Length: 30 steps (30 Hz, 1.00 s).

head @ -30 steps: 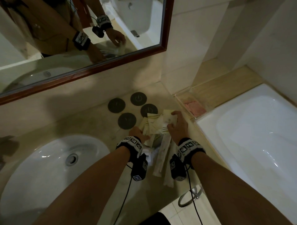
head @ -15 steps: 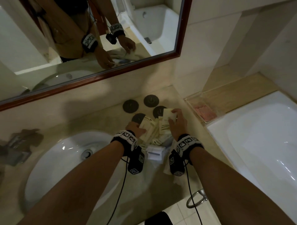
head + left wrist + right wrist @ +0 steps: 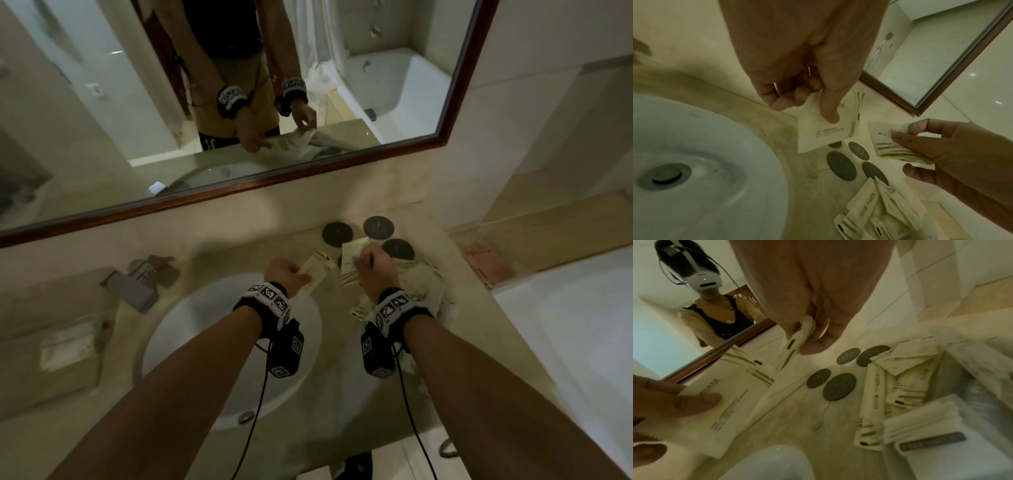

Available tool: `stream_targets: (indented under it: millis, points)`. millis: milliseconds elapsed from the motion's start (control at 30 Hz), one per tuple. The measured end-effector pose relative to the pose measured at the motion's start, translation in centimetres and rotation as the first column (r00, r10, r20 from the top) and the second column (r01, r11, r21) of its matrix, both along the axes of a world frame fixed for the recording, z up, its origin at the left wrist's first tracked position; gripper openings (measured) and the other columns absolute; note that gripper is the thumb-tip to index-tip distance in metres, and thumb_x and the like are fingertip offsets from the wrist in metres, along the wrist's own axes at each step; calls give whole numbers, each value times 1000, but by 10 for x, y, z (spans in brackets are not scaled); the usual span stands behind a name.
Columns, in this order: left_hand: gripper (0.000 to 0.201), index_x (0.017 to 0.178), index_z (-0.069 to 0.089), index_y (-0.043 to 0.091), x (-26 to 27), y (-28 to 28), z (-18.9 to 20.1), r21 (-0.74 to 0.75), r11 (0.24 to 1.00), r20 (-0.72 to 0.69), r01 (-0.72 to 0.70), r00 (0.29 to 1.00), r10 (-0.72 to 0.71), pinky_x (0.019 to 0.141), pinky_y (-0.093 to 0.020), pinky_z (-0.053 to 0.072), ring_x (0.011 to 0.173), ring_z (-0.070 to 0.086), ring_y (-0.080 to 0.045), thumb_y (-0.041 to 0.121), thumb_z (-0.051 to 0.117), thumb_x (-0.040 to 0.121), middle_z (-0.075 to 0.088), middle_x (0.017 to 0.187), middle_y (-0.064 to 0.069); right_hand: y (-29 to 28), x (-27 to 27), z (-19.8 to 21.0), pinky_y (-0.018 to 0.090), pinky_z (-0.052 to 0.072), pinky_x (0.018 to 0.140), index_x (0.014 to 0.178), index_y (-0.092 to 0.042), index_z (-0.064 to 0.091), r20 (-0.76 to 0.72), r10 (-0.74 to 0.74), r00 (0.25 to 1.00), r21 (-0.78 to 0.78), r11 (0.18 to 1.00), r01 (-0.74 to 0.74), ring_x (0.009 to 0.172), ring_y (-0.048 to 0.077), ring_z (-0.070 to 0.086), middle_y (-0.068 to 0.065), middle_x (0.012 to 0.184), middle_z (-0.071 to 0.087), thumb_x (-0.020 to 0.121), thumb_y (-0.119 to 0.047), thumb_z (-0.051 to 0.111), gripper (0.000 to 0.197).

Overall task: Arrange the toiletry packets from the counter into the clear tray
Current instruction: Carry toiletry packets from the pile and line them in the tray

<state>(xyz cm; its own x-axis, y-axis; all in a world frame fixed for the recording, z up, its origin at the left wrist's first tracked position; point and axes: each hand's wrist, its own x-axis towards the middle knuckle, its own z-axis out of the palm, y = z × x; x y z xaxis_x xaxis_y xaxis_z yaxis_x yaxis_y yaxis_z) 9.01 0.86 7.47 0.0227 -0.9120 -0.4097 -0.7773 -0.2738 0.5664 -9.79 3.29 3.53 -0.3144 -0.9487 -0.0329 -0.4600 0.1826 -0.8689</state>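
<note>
My left hand [image 3: 286, 272] pinches a cream toiletry packet [image 3: 317, 272] between thumb and fingers, lifted above the counter by the sink; the same packet [image 3: 824, 128] shows in the left wrist view. My right hand [image 3: 375, 269] pinches a second cream packet [image 3: 351, 263], also raised; that packet [image 3: 795, 344] is edge-on in the right wrist view. A loose pile of packets [image 3: 418, 277] lies on the counter under and right of my right hand, and the pile [image 3: 898, 389] spreads wide in the right wrist view. The clear tray [image 3: 479, 253] sits at the counter's right end with something pink inside.
Several dark round discs [image 3: 337, 233] lie on the counter beyond the hands. A white sink basin [image 3: 191, 329] lies to the left, with a tap [image 3: 132, 289] behind it. A bathtub [image 3: 582, 342] borders the counter on the right. A mirror [image 3: 205, 102] fills the wall.
Both hands have lifted off the pile, each with one packet, and moved apart. The left hand drifted left toward the sink. The head view has tilted upward.
</note>
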Motion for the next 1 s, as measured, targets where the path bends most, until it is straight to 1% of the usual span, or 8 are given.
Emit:
stream_targets:
  millis: [100,233,467,600,700,833,933,1000]
  points:
    - [22,87,71,3,27,10,9,-40,999,-7,-27,1000,27,61,-27,35,71,52,-22,25,71,83,56,76,-10,3,29,11,43,49,61,69,-22,41,-27,57,998,6,998,-57,63,24,46,-3,60,39,91,-18,58,28]
    - [22,70,62,7,68,25,17,-82,995,-9,-58,998,58,48,-24,29,52,43,-14,23,70,84,51,65,-8,6,67,24,27,35,59,84,-13,45,-66,136,989,46,990,-133,66,22,47,-3,64,44,92,-20,58,17]
    - [48,49,37,15,151,56,36,-139,988,8,-71,997,73,45,-24,21,45,32,-16,23,63,89,32,49,-2,28,142,48,39,48,66,89,-18,44,-146,194,970,10,981,-194,74,33,59,14,77,58,94,-21,54,12]
    - [39,55,45,16,205,74,44,-163,983,7,-89,996,92,47,-24,27,54,43,-19,27,61,89,41,54,-2,40,191,60,40,50,68,96,-15,45,-144,218,965,-36,974,-225,70,30,56,9,74,54,96,-16,51,6]
    - [26,68,58,9,246,90,49,-188,977,-17,-102,995,101,55,-25,34,62,49,-22,24,62,88,49,60,-8,50,232,63,39,48,68,103,-11,47,-143,266,953,-44,961,-274,69,27,52,7,78,52,95,-14,52,10]
    - [26,62,54,12,306,114,52,-260,955,-23,-141,990,140,51,-23,31,57,45,-20,17,64,86,48,59,-6,60,292,63,36,45,70,103,-11,48,-155,364,918,-60,924,-377,77,26,53,10,88,56,93,-13,54,11]
    - [8,87,60,7,348,130,61,-287,929,-46,-233,972,230,66,-32,44,76,55,-23,13,64,85,56,82,-10,65,337,68,25,41,62,98,-9,57,-149,412,899,-108,897,-429,74,22,51,7,84,55,91,-10,57,8]
    - [18,101,60,4,375,136,64,-288,916,-34,-280,959,283,71,-32,43,83,56,-24,14,64,86,56,89,-9,65,364,71,27,42,69,95,-6,62,-159,454,877,-140,869,-475,78,19,52,3,86,56,89,-7,59,7]
